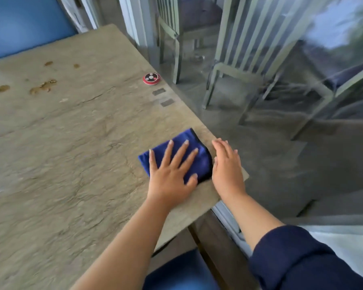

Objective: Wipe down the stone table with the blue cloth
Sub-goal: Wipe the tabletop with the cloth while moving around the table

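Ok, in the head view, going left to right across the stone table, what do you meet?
Brown spill stains → red round button device → left hand flat on the blue cloth → right hand at the table's edge.

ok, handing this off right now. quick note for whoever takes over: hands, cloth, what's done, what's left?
Left hand: flat, fingers spread, pressing the folded blue cloth onto the stone table.
Right hand: open, holding nothing, at the cloth's right edge by the table's right rim.
Cloth sits near the right edge of the table, close to the near corner.
Done: cannot tell how much is already wiped.
Left: brown stains remain at the far left. A red round call button stands near the far right edge; wipe around it.
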Available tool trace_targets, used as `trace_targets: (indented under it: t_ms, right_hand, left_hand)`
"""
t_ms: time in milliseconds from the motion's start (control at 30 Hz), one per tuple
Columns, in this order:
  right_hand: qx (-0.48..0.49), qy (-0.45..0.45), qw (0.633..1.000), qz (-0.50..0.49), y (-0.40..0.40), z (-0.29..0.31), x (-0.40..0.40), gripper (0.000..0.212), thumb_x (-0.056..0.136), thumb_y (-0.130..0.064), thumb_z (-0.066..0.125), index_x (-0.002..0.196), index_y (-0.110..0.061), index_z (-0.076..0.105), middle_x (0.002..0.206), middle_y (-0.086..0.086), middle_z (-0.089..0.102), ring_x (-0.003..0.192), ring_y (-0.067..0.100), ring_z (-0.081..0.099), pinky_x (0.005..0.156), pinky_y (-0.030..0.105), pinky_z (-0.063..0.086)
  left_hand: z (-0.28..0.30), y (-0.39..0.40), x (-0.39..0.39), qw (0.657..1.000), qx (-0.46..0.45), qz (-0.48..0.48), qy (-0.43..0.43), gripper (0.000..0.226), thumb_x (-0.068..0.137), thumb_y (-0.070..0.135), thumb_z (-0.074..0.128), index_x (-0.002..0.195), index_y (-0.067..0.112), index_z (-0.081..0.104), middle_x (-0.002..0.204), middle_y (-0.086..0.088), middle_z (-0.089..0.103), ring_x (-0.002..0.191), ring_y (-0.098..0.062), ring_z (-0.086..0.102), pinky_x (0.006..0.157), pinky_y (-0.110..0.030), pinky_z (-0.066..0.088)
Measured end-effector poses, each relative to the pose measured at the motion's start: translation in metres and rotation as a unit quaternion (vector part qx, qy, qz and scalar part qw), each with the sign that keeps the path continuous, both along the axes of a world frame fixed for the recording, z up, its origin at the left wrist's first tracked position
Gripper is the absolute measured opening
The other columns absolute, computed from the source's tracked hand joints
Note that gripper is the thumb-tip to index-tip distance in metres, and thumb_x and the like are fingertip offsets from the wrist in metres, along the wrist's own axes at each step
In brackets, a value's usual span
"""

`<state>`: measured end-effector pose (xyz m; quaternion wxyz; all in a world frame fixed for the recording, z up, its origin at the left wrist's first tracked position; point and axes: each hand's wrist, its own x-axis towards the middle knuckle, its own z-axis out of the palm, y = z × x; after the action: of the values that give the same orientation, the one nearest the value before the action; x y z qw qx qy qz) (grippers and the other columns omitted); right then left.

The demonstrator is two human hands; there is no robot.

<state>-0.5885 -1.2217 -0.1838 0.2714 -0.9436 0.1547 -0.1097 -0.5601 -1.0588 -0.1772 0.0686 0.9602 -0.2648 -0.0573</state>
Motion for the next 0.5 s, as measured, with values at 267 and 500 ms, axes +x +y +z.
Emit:
trace_targets:
  t_ms: [267,500]
  right_hand:
    - [0.132,0.003,0.991,-0.009,-0.023,0.009,0.001,0.069,0.084,0.017,0.033,0.143,-0.018,0.041,0.144,0.000,0.042,0.128,0.012,0.042,0.101,0.011,0.026]
    - [0.164,-0.003,0.986,0.009,-0.028,0.010,0.001,0.074,0.077,0.019,0.034,0.144,-0.013,0.038,0.145,0.006,0.044,0.133,0.015,0.041,0.104,0.010,0.023]
  left_hand:
    - [-0.002,0.032,0.023,1.000,0.019,-0.014,-0.006,0.069,0.083,0.065,0.026,0.148,0.052,0.007,0.160,0.020,0.000,0.149,-0.013,-0.008,0.114,-0.064,-0.001]
    - [0.004,-0.051,0.038,0.994,0.019,0.097,0.039,0.062,0.092,0.059,0.020,0.149,0.047,-0.003,0.160,0.016,-0.009,0.147,-0.018,-0.018,0.111,-0.065,-0.011]
